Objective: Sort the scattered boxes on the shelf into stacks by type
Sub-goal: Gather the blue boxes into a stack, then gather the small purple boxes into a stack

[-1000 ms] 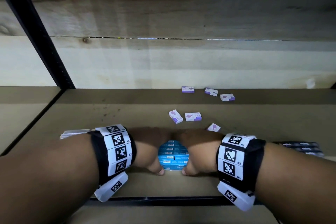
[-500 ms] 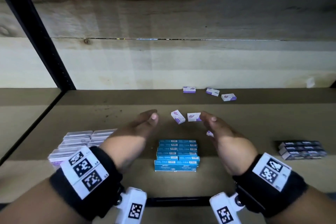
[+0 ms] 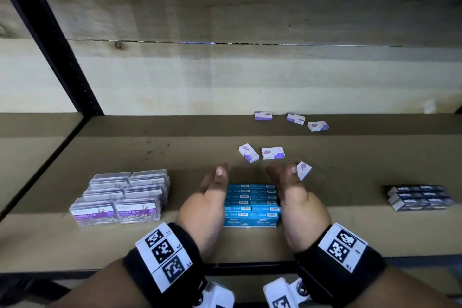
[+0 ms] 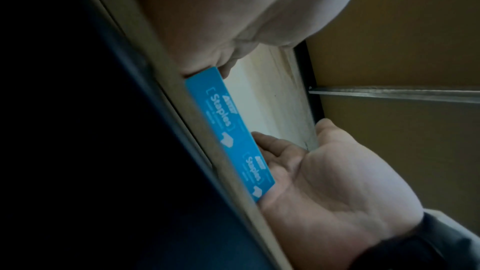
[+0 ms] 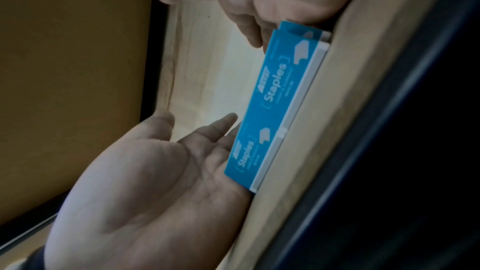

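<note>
A stack of blue staples boxes [image 3: 251,205] stands near the shelf's front edge. My left hand [image 3: 212,190] lies along its left side and my right hand [image 3: 292,190] along its right side, palms facing inward, fingers straight. In the left wrist view the right hand's open palm [image 4: 324,171] touches the end of the blue staples boxes [image 4: 228,130]. The right wrist view shows the left hand's open palm [image 5: 155,161] against the blue staples boxes [image 5: 272,100]. Several small white-and-purple boxes lie scattered behind: two [image 3: 248,153] [image 3: 272,153] close by, one [image 3: 304,170] by my right fingertips.
Clear paper clip boxes [image 3: 120,197] are stacked at the left. Dark boxes [image 3: 420,197] are stacked at the right. Three more white-and-purple boxes [image 3: 295,118] lie by the wooden back wall. A black upright post [image 3: 50,40] stands at the far left.
My hands lifted off the top of the blue stack, spread apart with fingers straightening, then came down flat along its left and right sides.
</note>
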